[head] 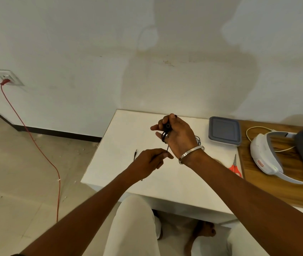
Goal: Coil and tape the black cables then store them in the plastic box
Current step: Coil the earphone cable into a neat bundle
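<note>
While the right hand (177,134) stands raised above the white table (121,174) with black cable (164,135) coiled round its curled fingers, the left hand (149,159) pinches the cable's loose end. Beyond them, the lidded plastic box (225,130) rests on the table's far right corner.
</note>
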`<state>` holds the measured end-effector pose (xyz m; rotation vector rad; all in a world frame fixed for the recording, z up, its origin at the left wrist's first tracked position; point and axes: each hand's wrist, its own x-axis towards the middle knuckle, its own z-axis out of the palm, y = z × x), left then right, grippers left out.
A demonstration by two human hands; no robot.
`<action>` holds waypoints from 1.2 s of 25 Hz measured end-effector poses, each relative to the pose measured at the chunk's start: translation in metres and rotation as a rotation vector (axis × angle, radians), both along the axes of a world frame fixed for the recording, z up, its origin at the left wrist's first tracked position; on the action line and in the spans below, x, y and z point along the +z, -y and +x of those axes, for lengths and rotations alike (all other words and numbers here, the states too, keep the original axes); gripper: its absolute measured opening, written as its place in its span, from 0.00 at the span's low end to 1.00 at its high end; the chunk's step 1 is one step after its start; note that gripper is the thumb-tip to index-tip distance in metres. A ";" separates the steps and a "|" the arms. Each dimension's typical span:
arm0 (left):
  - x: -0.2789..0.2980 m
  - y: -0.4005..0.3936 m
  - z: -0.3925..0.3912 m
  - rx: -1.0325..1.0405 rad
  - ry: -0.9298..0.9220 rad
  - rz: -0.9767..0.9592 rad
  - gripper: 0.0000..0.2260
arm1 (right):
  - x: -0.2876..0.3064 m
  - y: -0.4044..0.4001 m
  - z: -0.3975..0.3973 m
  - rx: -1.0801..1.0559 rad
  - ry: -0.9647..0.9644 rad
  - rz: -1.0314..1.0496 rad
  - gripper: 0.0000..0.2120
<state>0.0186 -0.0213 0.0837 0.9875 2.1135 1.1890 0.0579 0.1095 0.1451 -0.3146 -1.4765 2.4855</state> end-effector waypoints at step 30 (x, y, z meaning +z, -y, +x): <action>0.018 0.028 -0.040 0.092 -0.125 0.031 0.04 | -0.028 -0.003 0.028 0.696 0.224 0.869 0.18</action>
